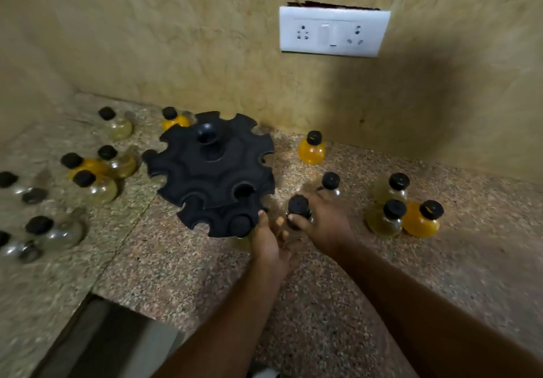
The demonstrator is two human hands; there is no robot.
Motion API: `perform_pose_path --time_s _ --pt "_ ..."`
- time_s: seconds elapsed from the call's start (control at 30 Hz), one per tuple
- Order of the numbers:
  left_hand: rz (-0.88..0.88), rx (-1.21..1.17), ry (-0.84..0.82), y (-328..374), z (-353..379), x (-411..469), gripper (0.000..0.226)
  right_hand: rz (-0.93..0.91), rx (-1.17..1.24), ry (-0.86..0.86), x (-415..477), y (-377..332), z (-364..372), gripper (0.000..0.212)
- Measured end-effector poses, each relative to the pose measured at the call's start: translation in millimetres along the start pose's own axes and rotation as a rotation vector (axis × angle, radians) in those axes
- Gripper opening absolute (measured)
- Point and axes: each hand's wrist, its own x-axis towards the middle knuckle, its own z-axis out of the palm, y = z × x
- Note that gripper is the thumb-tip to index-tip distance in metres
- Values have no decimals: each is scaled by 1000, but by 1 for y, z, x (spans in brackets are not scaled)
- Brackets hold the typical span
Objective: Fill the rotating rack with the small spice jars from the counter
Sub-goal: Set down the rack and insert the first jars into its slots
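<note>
A black two-tier rotating rack (211, 169) stands on the speckled counter near the wall. One black-capped jar (241, 226) hangs in a lower front slot. My left hand (266, 238) touches the rack's lower rim at its right side, fingers apart. My right hand (323, 222) is closed around a small black-capped jar (299, 205) just right of the rack. Another jar (330, 182) stands right behind that hand.
Several jars stand left of the rack, some clear (58, 229), some yellow (97, 185). An orange jar (312, 148) stands by the wall, and three more (421, 219) cluster at the right. A socket plate (333, 32) is on the wall. The counter's edge (88, 295) drops off at the lower left.
</note>
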Motion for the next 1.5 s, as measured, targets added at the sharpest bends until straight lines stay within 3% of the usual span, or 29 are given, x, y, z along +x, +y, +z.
perform_pose_path --time_s 0.17,0.37,0.63,0.97,1.03,1.17,1.27,1.4,1.5 --pt "181 73 146 8 -39 4 30 -128 21 -174 10 -24 28 55" --pt "258 52 213 27 -74 0 23 -172 100 -203 2 -47 57 53" --pt "84 138 -74 56 -95 -9 39 -145 86 -92 3 -68 65 52" --pt "59 281 -129 68 -92 -17 34 -70 53 -98 22 -74 58 59" --pt "111 265 -101 62 -86 -19 30 -65 55 -101 24 -71 56 59" --pt "402 354 55 21 -72 -16 19 -29 135 -107 17 -51 50 61" --pt "549 653 -22 -11 -68 -9 25 37 212 -51 5 -26 44 60" --pt "677 1187 -210 -28 -46 6 19 212 244 181 -4 12 31 51" --pt "809 1653 -345 -32 -24 28 57 341 240 273 1 30 18 60"
